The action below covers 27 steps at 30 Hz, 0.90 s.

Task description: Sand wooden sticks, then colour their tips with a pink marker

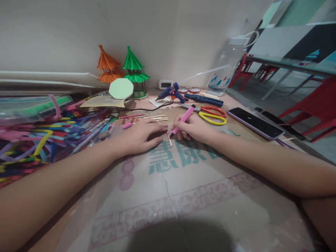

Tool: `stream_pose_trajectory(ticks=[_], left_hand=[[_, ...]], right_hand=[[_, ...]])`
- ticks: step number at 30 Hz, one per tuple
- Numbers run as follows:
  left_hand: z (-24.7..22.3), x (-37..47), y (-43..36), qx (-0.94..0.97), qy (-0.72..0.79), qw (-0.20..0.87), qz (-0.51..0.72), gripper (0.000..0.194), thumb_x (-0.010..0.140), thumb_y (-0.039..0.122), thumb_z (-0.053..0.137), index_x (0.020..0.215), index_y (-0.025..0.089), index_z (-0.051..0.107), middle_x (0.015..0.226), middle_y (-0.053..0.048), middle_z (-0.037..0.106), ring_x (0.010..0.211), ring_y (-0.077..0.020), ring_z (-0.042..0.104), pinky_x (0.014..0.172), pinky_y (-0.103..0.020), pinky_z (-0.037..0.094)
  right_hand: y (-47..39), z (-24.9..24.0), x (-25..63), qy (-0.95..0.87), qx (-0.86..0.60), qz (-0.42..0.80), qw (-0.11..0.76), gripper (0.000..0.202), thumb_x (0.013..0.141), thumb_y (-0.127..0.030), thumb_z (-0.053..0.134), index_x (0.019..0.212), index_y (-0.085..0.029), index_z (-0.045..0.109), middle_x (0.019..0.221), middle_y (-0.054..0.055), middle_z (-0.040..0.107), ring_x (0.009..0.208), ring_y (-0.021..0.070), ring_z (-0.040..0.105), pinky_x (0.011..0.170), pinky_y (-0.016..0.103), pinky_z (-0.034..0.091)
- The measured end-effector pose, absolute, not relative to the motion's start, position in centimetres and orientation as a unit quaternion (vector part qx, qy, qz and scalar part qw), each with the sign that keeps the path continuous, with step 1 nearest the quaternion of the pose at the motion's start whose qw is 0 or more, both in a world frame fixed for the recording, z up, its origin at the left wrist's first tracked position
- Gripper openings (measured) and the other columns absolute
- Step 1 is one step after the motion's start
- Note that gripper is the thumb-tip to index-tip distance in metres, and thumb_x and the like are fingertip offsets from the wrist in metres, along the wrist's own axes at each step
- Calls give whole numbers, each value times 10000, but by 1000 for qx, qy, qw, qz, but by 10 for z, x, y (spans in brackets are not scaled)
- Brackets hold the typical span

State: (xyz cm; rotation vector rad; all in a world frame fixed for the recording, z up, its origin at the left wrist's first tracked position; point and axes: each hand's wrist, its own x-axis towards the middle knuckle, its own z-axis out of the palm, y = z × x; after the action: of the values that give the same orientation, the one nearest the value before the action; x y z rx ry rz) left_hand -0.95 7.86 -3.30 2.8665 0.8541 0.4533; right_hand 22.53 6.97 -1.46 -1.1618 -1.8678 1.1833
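Note:
My right hand (190, 126) is closed around a pink marker (187, 118), its dark tip pointing down at a thin wooden stick (169, 138). Pink colour covers the upper part of that stick; its lower end is bare wood. My left hand (143, 135) lies flat on the printed sheet (168, 189), fingers stretched, index fingertip at the stick's far end; whether it presses on the stick I cannot tell. Just beyond the left hand are a pink marker cap (127, 125), several plain sticks (154, 117) and a pink stick (135, 115).
Behind stand a blue glue gun (170, 91), a utility knife (204, 99), scissors (214, 117), a clear bottle (223, 70), and orange (107, 61) and green (133, 61) pagoda models. Colourful pipe cleaners (34, 140) pile up left; a phone (254, 122) lies right.

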Motion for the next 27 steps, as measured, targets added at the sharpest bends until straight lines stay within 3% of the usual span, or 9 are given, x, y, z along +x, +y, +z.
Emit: stream_pose_trajectory(ticks=[21, 27], left_hand=[[-33, -9, 80, 946, 280, 58, 151, 413, 1008, 338, 505, 1388, 217, 612, 1329, -97, 677, 1225, -276, 587, 1050, -440, 465], [-34, -9, 80, 949, 277, 49, 142, 426, 1024, 355, 481, 1408, 217, 602, 1408, -79, 648, 1274, -279, 559, 1087, -460, 453]], right_hand=[[69, -17, 227, -727, -357, 495, 315, 119, 794, -151, 563, 693, -145, 626, 473, -24, 592, 348, 57, 424, 339, 161, 302], [69, -17, 225, -707, -422, 457, 338, 166, 869, -144, 536, 730, -142, 626, 472, -27, 580, 357, 57, 430, 349, 150, 311]])
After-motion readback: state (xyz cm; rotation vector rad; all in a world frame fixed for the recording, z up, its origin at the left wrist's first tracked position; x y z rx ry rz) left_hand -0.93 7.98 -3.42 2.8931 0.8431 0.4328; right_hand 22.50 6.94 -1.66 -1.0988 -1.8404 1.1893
